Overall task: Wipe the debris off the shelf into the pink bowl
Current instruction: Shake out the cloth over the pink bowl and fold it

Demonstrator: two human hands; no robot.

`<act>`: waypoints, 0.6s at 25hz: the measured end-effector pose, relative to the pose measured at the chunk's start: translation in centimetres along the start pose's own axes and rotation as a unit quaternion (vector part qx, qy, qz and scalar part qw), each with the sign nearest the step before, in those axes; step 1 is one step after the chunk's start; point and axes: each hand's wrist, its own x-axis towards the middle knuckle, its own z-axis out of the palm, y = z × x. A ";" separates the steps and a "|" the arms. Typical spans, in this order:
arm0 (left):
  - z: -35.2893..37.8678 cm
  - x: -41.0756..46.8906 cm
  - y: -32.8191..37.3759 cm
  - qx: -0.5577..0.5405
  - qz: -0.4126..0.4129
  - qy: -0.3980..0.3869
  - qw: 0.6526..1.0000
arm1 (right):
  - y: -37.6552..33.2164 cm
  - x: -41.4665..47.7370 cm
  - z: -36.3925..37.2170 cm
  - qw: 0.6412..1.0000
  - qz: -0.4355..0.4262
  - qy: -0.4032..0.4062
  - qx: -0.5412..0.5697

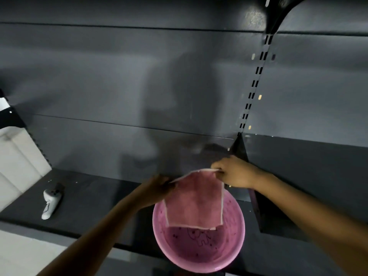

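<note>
A: How does the pink bowl [199, 248] sit against the shelf [95, 198] edge?

B: It overlaps the front edge near the middle; whether it rests on the shelf or is propped below, I cannot tell. Its inside shows dark specks of debris [201, 239].

A: And the cloth?

B: One pink cloth [196, 202], stretched by its top edge and hanging down over the bowl's far half. The left hand [159, 186] pinches the top left corner, the right hand [233, 172] pinches the top right corner; both are clenched on the cloth.

A: Room to move?

B: Left of the bowl the shelf is open up to one white handheld controller [50, 201], well apart from it. A few pale flecks lie near the back wall there. On the right, a dark bracket [242, 148] stands just behind the right hand.

A: Counts?

B: One bowl, one cloth, one controller, two hands.
</note>
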 end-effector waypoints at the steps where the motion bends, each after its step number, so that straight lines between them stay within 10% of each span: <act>1: -0.3 0.0 -0.1 -0.047 -0.016 -0.010 0.999 | -0.3 0.2 -0.5 0.999 0.013 0.039 0.032; 5: -0.6 -0.1 1.3 -0.247 -0.082 -0.019 0.965 | -1.5 0.2 -1.6 0.983 0.068 0.134 0.108; 15: -0.1 0.4 7.2 -0.461 -0.141 0.044 0.875 | -6.0 0.1 -0.8 0.971 -0.018 0.013 0.239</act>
